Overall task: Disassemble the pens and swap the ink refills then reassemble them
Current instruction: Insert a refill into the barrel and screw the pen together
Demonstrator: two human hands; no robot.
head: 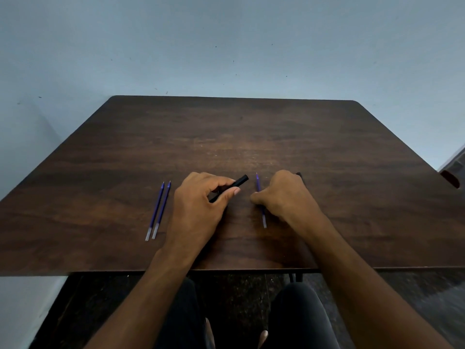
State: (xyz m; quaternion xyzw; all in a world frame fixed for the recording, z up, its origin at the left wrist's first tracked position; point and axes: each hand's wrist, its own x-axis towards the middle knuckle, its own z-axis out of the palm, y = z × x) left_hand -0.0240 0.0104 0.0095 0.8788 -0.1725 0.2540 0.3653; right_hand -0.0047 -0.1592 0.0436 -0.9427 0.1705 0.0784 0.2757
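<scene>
My left hand (201,197) pinches a black pen barrel (239,182) between thumb and fingers, its open end pointing up and to the right. My right hand (281,195) lies curled over a blue ink refill (258,183) on the table; the refill's tip and clear tail stick out above and below the hand. A dark pen part (299,175) peeks out behind the right knuckles. Two more blue refills (158,210) lie side by side on the table, left of my left hand.
The dark wooden table (251,127) stands against a pale blue wall. Its front edge runs just above my knees. A dark red object (450,178) shows past the table's right edge.
</scene>
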